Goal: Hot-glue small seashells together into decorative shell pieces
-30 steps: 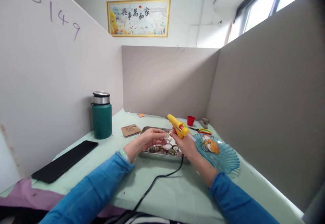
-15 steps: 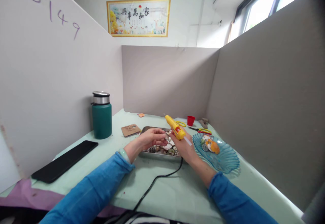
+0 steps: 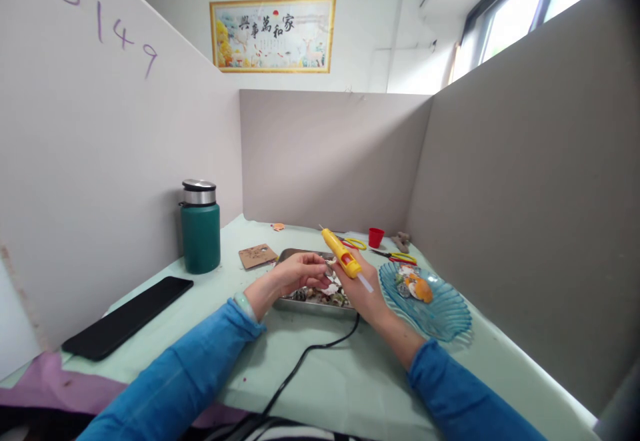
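My right hand (image 3: 361, 289) is closed round a yellow hot glue gun (image 3: 342, 253), its nozzle pointing up and away to the left. A clear glue stick (image 3: 365, 282) pokes out of the gun's rear. Fingers and thumb of my left hand (image 3: 305, 273) pinch a small pale piece, perhaps a shell, close to my right fingertips; its exact kind is too small to tell. Both hands are over a metal tray (image 3: 315, 306) of shells and small cones. From below the tray, a black cord (image 3: 305, 356) runs toward me.
Right of the tray lies a blue glass plate (image 3: 453, 311) bearing shells and an orange piece. Behind it are scissors (image 3: 397, 256), a red cup (image 3: 376, 237) and grey lumps (image 3: 401, 241). To the left: a brown card (image 3: 257, 256), a green bottle (image 3: 201, 238), a black phone (image 3: 129, 318). Partitions enclose the table.
The glue gun has shifted slightly left with my right hand, its rear tipping a little lower. My left hand stays nearly still.
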Available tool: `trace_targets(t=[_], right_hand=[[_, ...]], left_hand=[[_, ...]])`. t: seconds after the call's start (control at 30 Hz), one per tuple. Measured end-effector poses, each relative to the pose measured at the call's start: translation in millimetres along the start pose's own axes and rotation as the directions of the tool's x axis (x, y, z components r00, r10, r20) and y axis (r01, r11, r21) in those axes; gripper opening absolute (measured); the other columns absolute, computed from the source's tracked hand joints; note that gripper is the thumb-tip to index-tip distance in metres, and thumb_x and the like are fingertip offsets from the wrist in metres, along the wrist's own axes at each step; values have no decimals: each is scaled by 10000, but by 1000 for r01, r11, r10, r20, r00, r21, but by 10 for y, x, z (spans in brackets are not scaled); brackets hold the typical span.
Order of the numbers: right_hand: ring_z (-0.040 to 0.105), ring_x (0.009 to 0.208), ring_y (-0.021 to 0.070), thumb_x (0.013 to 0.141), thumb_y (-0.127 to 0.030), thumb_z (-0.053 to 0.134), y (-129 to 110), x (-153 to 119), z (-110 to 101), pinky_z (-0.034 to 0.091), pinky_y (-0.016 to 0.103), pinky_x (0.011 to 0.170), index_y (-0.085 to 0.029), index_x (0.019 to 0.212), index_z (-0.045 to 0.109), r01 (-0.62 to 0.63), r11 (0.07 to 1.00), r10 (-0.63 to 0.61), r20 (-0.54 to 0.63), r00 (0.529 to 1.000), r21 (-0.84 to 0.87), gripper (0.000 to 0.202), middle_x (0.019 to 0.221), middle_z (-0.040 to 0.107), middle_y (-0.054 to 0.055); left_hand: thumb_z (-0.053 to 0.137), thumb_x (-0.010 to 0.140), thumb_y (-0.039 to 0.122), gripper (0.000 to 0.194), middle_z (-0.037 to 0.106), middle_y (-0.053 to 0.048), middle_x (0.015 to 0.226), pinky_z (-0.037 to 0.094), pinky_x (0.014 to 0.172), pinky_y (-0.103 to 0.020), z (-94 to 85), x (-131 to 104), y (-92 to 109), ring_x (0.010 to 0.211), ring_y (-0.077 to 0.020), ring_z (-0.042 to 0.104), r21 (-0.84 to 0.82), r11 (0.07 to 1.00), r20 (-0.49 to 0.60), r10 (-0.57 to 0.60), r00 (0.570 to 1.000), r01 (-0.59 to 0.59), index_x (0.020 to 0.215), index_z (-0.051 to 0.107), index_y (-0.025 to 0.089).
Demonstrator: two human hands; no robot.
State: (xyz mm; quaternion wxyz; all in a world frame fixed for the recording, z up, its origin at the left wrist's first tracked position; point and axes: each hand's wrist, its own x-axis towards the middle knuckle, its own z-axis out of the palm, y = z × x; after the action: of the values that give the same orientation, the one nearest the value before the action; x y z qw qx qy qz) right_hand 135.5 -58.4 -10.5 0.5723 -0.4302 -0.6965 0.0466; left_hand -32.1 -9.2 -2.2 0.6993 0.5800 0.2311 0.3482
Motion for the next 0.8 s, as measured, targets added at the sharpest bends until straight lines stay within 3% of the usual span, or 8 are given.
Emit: trace_targets(t=[0.47,0.8], right_hand=[[572,749,178,823,-371,458,-7,-8,-4,421,273,699,-186,955,557,0,999,2,32,999,-54,248,831,630,40],[581,679,181,819,-428,473,116,48,-43,414,270,621,-195,940,557,-78,994,73,-62,995,-80,275,783,635,34]], left_hand=[[737,654,253,330,647,-77,728,516,714,-322,-4,-8,-3,688,-181,662,18,1000,22,3,1000,-3,883,556,99],[703,689,214,264,648,-77,704,520,711,-332,-3,8,17,664,-173,659,-31,999,-43,28,999,-30,864,540,103]])
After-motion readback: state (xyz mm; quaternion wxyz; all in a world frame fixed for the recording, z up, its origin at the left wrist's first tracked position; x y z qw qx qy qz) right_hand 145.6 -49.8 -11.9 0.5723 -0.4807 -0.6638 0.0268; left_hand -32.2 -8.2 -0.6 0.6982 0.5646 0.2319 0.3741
